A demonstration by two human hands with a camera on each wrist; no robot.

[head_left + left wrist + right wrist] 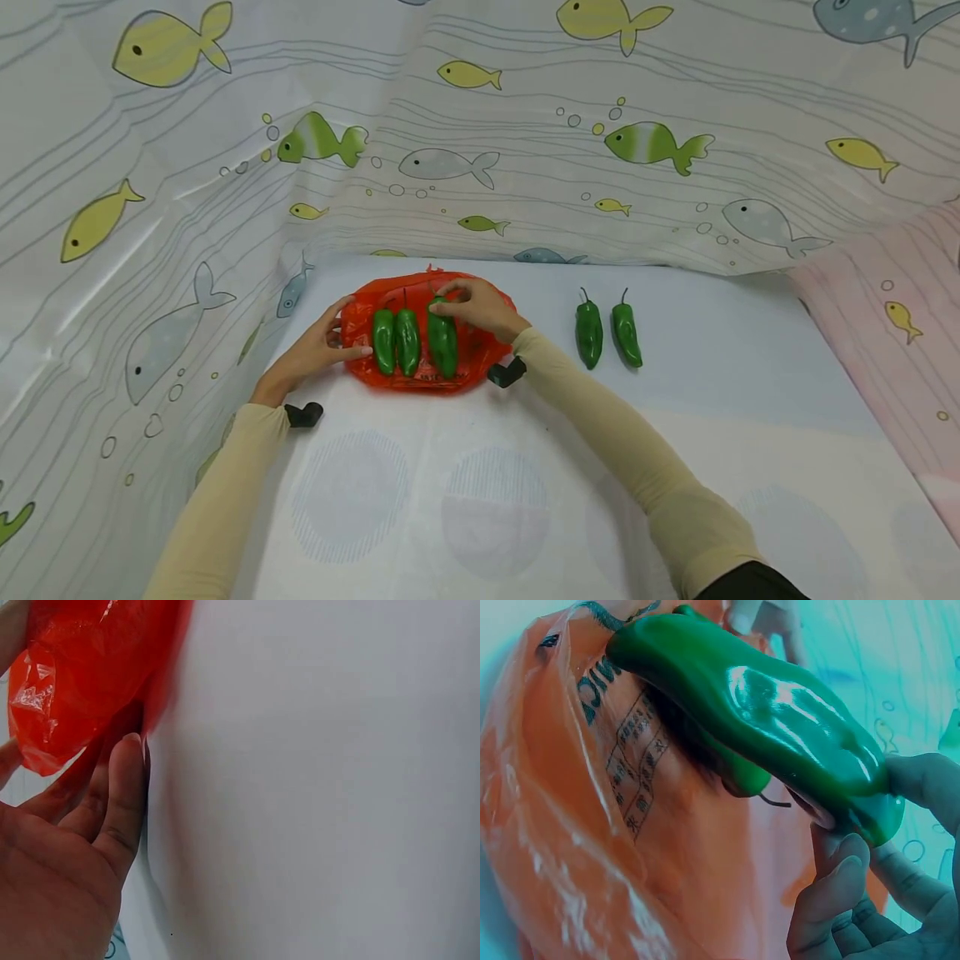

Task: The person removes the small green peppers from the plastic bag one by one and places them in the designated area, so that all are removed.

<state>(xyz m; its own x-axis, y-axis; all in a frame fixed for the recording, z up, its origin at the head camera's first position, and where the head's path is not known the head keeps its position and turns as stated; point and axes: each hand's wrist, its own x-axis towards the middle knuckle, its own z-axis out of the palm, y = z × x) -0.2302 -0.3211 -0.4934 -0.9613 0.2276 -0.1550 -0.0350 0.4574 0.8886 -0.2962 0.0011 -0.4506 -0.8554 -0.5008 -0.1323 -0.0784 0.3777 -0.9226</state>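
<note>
A red plastic bag point(408, 382) with dark printing lies spread on the white table. Two glossy green peppers point(395, 342) rest side by side on its left part. My right hand point(480, 307) pinches a third green pepper point(443, 346) near its upper end, over the bag; the right wrist view shows this pepper point(757, 712) large, between thumb and fingers. At the bag's left edge, my left hand point(318, 346) holds the plastic between thumb and fingers. In the left wrist view, the fingers point(124, 776) lie under the red plastic point(90, 667).
Two more green peppers, one left point(589, 333) and one right point(626, 335), lie on the table to the right of the bag. A fish-patterned sheet point(525, 100) rises behind and at the left. Pink patterned cloth point(885, 275) borders the right side.
</note>
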